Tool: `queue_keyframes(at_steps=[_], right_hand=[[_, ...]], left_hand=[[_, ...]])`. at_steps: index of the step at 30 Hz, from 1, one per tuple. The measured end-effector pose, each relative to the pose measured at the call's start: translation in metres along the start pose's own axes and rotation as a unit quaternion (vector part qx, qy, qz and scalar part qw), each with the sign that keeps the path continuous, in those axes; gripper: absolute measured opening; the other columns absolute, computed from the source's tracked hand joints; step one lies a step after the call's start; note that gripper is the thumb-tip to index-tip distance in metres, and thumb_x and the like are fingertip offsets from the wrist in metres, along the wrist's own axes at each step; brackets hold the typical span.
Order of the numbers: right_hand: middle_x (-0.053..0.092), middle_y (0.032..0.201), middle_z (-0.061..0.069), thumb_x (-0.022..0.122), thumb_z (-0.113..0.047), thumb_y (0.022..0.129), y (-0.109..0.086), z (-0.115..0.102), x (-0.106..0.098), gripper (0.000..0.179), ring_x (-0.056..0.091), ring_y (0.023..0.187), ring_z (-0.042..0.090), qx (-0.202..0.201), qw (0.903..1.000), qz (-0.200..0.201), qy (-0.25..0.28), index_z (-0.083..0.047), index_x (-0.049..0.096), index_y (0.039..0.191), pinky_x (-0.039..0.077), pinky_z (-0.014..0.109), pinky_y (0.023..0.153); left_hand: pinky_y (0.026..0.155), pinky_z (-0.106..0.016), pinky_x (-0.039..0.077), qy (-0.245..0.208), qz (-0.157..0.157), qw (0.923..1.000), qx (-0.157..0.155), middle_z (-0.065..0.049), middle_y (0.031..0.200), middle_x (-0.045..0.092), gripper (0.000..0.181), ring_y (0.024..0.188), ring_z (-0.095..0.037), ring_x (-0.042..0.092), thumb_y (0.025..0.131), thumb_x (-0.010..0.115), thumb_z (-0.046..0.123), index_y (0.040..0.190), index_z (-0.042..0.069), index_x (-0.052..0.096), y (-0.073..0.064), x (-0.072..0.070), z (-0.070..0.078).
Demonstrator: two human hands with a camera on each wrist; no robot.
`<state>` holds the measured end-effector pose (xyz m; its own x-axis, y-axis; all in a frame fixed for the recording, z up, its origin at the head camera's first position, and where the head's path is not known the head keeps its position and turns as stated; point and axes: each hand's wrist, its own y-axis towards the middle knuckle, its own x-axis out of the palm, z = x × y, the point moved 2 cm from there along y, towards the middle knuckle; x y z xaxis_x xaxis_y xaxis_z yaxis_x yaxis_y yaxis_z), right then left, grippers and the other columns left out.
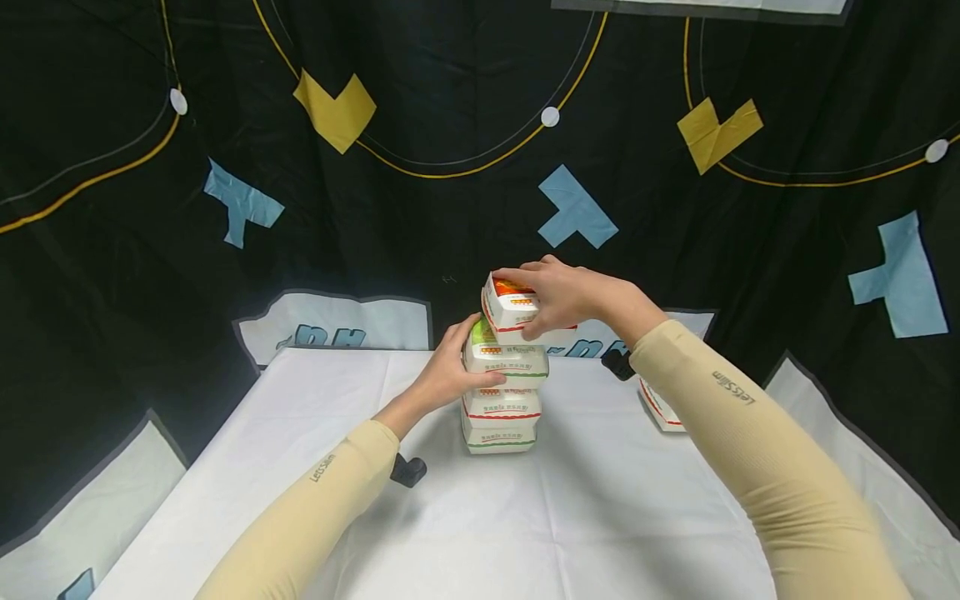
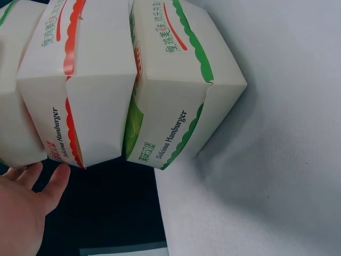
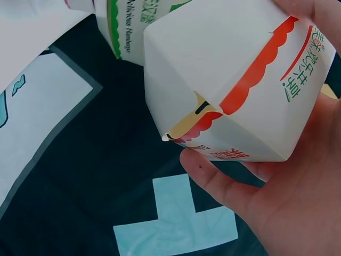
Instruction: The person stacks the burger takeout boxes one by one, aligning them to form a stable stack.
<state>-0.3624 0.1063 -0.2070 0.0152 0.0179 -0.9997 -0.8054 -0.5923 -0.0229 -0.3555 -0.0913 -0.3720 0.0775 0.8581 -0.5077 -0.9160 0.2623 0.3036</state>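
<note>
Three paper hamburger boxes stand stacked on the white table: a green-trimmed bottom box [image 2: 170, 80], a red-trimmed middle box [image 1: 501, 405] and a green-trimmed upper box [image 1: 506, 362]. My left hand [image 1: 455, 362] grips the upper box from the left, thumb across its front. Over the stack, my right hand [image 1: 562, 292] holds another red-trimmed hamburger box [image 3: 213, 69] by its top and front, slightly tilted. Whether that box touches the stack, I cannot tell. In the left wrist view, my left fingertips [image 2: 58, 178] lie against the side of the stack.
Another red-trimmed box [image 1: 660, 408] lies on the table [image 1: 450, 533] at the right, partly hidden by my right arm. Behind the table hangs a black cloth [image 1: 465, 242] with blue and yellow patches. Black wrist mounts [image 1: 408, 471] stick out beneath my wrists.
</note>
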Motion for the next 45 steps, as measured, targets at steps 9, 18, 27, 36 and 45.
queue_keyframes(at_steps=[9, 18, 27, 36, 45], right_hand=[[0.038, 0.156, -0.001, 0.076, -0.045, 0.081, 0.008, -0.01, 0.0, 0.092, 0.034, 0.129, 0.023, -0.007, 0.9997, 0.0, -0.023, -0.041, 0.027, 0.158, 0.055, 0.04, 0.086], [0.039, 0.156, -0.001, 0.077, -0.048, 0.08, 0.01, -0.017, 0.0, 0.094, 0.036, 0.126, 0.022, -0.001, 0.9994, 0.0, -0.035, -0.04, 0.026, 0.159, 0.055, 0.037, 0.083], [0.04, 0.154, -0.003, 0.077, -0.05, 0.08, 0.011, -0.022, 0.002, 0.095, 0.036, 0.125, 0.021, 0.002, 0.9994, -0.003, -0.035, -0.04, 0.025, 0.159, 0.055, 0.037, 0.084], [0.046, 0.143, 0.002, 0.082, -0.05, 0.076, 0.011, -0.026, 0.003, 0.093, 0.038, 0.124, 0.023, 0.03, 0.9995, -0.003, -0.009, -0.038, 0.032, 0.154, 0.057, 0.036, 0.081], [0.042, 0.149, 0.001, 0.086, -0.045, 0.076, 0.006, -0.026, -0.001, 0.095, 0.035, 0.129, 0.024, 0.027, 0.9993, -0.025, 0.008, -0.037, 0.034, 0.154, 0.056, 0.04, 0.086]], left_hand=[[0.108, -0.05, 0.044, -0.023, 0.0, 0.9997, 0.004, 0.0, 0.153, 0.031, 0.104, 0.134, -0.023, 0.04, 0.077, 0.086, 0.045, 0.158, 0.034, 0.023, 0.0, 0.0, 0.0], [0.11, -0.051, 0.042, -0.026, -0.002, 0.9996, 0.011, 0.002, 0.156, 0.028, 0.102, 0.137, -0.02, 0.037, 0.075, 0.086, 0.05, 0.155, 0.04, 0.024, 0.0, 0.0, -0.001], [0.109, -0.049, 0.043, -0.061, -0.005, 0.997, 0.048, 0.01, 0.147, 0.04, 0.103, 0.131, -0.014, 0.049, 0.076, 0.088, 0.04, 0.154, 0.041, 0.02, 0.002, 0.002, 0.0], [0.111, -0.051, 0.041, -0.067, 0.0, 0.9966, 0.048, 0.016, 0.147, 0.041, 0.112, 0.133, -0.012, 0.047, 0.076, 0.089, 0.034, 0.153, 0.05, 0.01, 0.002, 0.002, 0.0], [0.107, -0.053, 0.046, -0.074, 0.0, 0.995, 0.066, 0.013, 0.144, 0.046, 0.108, 0.128, -0.014, 0.052, 0.077, 0.089, 0.029, 0.153, 0.048, 0.014, 0.003, 0.003, -0.001]])
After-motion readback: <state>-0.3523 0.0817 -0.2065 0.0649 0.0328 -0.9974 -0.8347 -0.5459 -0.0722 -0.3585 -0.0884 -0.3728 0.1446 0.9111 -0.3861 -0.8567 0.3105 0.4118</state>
